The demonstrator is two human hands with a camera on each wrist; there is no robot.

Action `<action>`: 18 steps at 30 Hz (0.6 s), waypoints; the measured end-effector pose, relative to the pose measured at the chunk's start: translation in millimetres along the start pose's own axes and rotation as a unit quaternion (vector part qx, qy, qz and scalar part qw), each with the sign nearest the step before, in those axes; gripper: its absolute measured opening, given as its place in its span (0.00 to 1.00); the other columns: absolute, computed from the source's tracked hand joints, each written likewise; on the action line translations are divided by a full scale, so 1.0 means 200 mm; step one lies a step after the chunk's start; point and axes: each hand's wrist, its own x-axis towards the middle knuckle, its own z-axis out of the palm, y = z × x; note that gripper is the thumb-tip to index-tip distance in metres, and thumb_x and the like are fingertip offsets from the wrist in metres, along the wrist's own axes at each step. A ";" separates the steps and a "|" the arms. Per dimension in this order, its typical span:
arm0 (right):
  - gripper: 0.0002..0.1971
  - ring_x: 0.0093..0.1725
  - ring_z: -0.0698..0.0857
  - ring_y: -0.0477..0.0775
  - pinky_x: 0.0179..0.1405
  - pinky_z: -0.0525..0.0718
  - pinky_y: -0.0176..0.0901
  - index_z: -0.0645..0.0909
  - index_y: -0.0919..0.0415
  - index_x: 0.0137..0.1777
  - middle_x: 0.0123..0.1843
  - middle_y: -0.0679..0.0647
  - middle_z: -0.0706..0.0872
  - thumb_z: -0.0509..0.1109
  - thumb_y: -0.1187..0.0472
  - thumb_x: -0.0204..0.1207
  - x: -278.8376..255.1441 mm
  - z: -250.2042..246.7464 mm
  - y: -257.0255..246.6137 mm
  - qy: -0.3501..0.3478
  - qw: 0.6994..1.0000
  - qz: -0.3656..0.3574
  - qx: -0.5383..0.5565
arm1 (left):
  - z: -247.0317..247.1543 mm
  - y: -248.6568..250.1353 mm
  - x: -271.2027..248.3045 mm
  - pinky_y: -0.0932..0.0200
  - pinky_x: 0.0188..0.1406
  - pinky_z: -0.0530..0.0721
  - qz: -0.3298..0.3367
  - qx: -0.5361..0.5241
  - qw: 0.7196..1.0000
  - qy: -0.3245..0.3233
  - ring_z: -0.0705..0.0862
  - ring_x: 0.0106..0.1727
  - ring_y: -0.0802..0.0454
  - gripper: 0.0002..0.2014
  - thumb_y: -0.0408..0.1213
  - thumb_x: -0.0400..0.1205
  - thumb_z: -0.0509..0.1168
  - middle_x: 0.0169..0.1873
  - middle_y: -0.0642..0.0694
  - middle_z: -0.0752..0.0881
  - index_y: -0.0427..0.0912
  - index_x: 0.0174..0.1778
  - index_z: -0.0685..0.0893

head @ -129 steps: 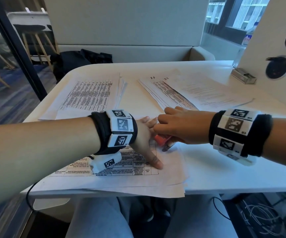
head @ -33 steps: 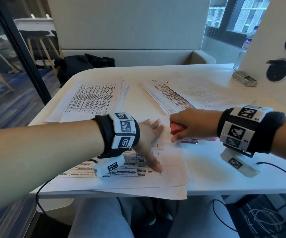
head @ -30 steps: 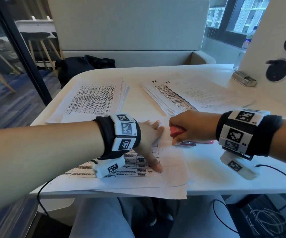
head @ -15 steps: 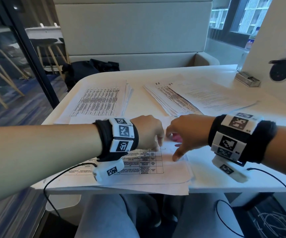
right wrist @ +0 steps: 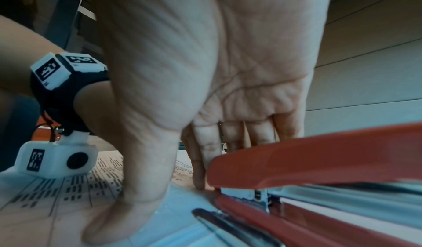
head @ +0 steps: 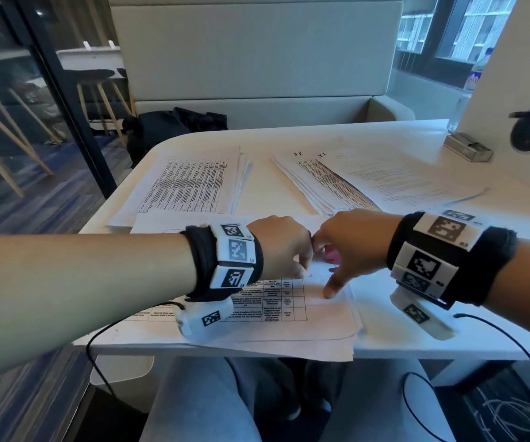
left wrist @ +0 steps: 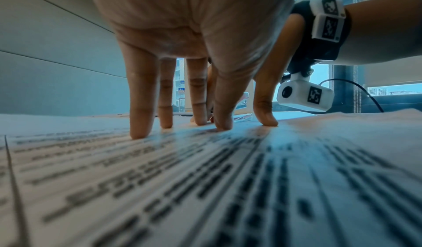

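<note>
A stack of printed sheets (head: 289, 327) lies at the table's near edge, a ruled table on the top sheet (left wrist: 205, 178). My left hand (head: 302, 266) stands on it with straight fingers, their tips touching the paper (left wrist: 182, 128). Right beside it, my right hand (head: 337, 266) also points down. Its thumb presses the sheet (right wrist: 57, 196) and its fingers (right wrist: 198, 160) reach the paper just past the nose of a red stapler (right wrist: 319, 160). The stapler (head: 332, 254) lies under that palm, held by neither hand and mostly hidden in the head view.
Two more paper stacks lie farther back, one left (head: 193, 186) and one right (head: 369, 183). A small metal box (head: 467, 147) sits by a white panel (head: 512, 74) at the far right. A black bag (head: 174, 129) rests on the bench.
My right hand has let go of the red stapler, which now lies on the table. My left hand has risen from flat on the sheet onto its fingertips, and both hands have drawn together.
</note>
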 end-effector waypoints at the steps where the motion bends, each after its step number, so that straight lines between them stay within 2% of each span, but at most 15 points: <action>1: 0.38 0.49 0.83 0.48 0.46 0.77 0.42 0.80 0.45 0.65 0.49 0.40 0.84 0.75 0.28 0.56 0.00 0.00 0.00 -0.001 1.000 -0.001 0.000 | 0.00 0.00 0.00 0.51 0.56 0.81 0.005 -0.003 1.000 0.001 0.83 0.54 0.52 0.01 0.43 0.77 0.71 0.52 0.55 0.86 0.53 0.41 0.88; 7: 0.35 0.47 0.84 0.50 0.45 0.79 0.42 0.82 0.47 0.61 0.47 0.43 0.86 0.76 0.28 0.56 0.00 0.00 0.00 0.001 1.000 0.001 -0.001 | 0.00 0.00 0.00 0.50 0.56 0.81 0.020 0.000 1.000 -0.002 0.83 0.54 0.51 0.03 0.41 0.78 0.69 0.52 0.54 0.85 0.54 0.39 0.84; 9: 0.35 0.48 0.84 0.49 0.46 0.79 0.42 0.82 0.47 0.60 0.47 0.43 0.87 0.76 0.28 0.56 0.00 0.00 0.00 0.000 1.000 0.001 0.004 | 0.00 0.00 0.00 0.53 0.57 0.80 0.022 -0.001 1.000 -0.001 0.82 0.55 0.51 0.01 0.41 0.78 0.69 0.54 0.54 0.85 0.52 0.43 0.86; 12: 0.33 0.50 0.85 0.49 0.51 0.82 0.44 0.82 0.45 0.58 0.48 0.43 0.87 0.76 0.28 0.56 0.00 0.01 0.00 -0.002 1.000 -0.001 0.011 | 0.01 -0.01 0.00 0.55 0.58 0.78 0.021 -0.007 1.000 0.000 0.81 0.57 0.53 0.06 0.43 0.77 0.72 0.55 0.54 0.86 0.50 0.48 0.88; 15: 0.34 0.50 0.85 0.50 0.52 0.82 0.45 0.82 0.48 0.58 0.50 0.44 0.87 0.76 0.28 0.56 -0.01 0.00 0.00 -0.001 1.000 0.005 0.010 | 0.02 -0.01 0.01 0.50 0.59 0.80 0.015 -0.016 1.000 0.000 0.82 0.55 0.53 0.03 0.41 0.76 0.73 0.51 0.55 0.86 0.51 0.43 0.89; 18: 0.34 0.49 0.85 0.50 0.52 0.83 0.45 0.82 0.48 0.58 0.49 0.44 0.88 0.76 0.27 0.56 -0.01 0.00 -0.01 0.000 1.000 0.006 0.009 | 0.02 0.01 0.02 0.51 0.56 0.81 0.010 -0.007 1.000 -0.003 0.83 0.53 0.52 0.02 0.40 0.76 0.73 0.50 0.54 0.87 0.51 0.42 0.90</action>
